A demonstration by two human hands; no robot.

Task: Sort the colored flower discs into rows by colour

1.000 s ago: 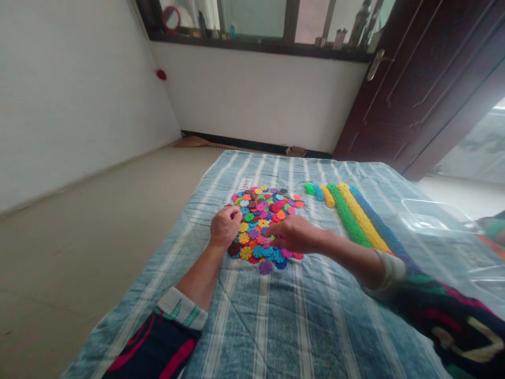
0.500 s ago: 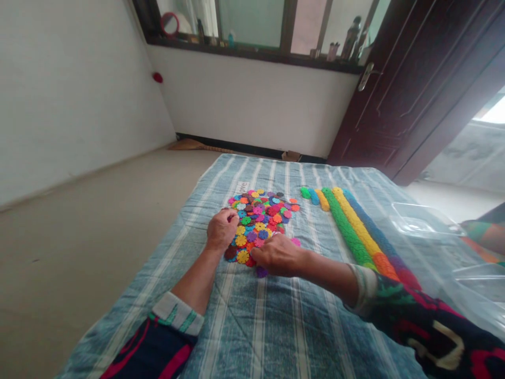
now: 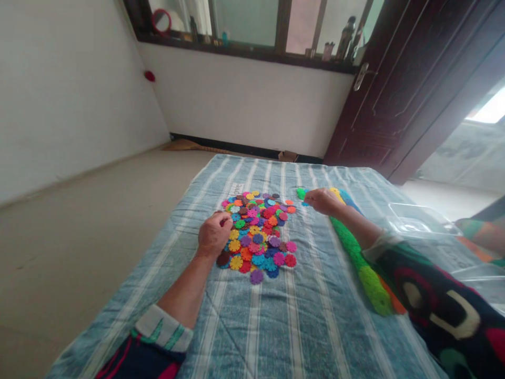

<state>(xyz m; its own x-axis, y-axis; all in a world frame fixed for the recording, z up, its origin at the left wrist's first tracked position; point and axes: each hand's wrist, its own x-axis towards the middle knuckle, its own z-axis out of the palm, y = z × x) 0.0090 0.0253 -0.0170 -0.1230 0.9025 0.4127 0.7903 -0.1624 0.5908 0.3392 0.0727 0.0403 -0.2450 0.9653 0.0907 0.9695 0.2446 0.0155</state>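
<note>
Notched plastic discs [image 3: 258, 237] in many colours lie in a loose pile on the striped cloth [image 3: 272, 321]. At the pile's left edge rests my left hand [image 3: 215, 231], its fingers curled closed; whatever they hold is hidden. My right hand [image 3: 324, 201] is closed in a pinch over the far ends of the sorted stacks, and I cannot make out what is in it. Beside its fingertips shows a short green stack [image 3: 301, 193]. A long green stack [image 3: 349, 245] runs towards me under my right forearm, with yellow and blue stacks partly covered by the arm.
A clear plastic box [image 3: 422, 221] stands to the right, with another clear container [image 3: 483, 279] nearer me. Behind the pile lies a printed label [image 3: 236, 188]. At the right edge, part of another person [image 3: 487, 231] is visible. A dark red door [image 3: 386, 89] stands beyond the cloth.
My right hand has moved from the near side of the disc pile, away and to the right, to the short stacks. My left hand stays by the pile's left edge, still closed.
</note>
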